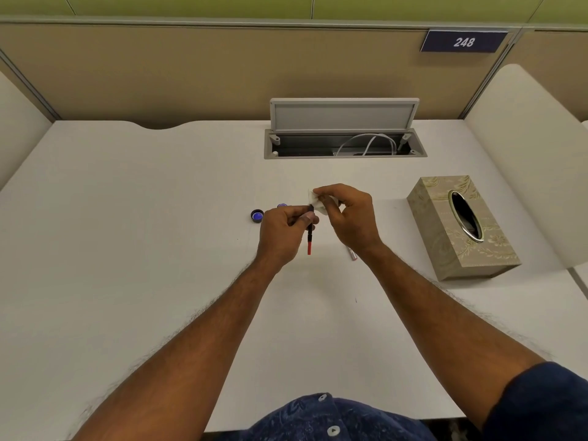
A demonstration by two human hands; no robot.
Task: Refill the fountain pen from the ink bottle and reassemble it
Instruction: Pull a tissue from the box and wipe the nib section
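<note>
Pinching the pen [309, 244], the left grip [283, 232] holds its tip against tissue [318, 203] pinched in the right grip [350, 218]

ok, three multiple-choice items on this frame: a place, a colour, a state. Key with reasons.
1. Where does the tissue box stand?
A) right of the right hand
B) under the number sign
C) inside the cable tray

2. What colour is the lower end of the pen part in the left hand?
A) green
B) red
C) yellow

3. What state is the bottle cap in?
A) screwed on the bottle
B) held in the right hand
C) off, lying on the table

1 A: it stands beyond the right hand.
2 B: the end below the hand is red.
3 C: it lies left of the left hand; the right hand pinches a tissue.
</note>
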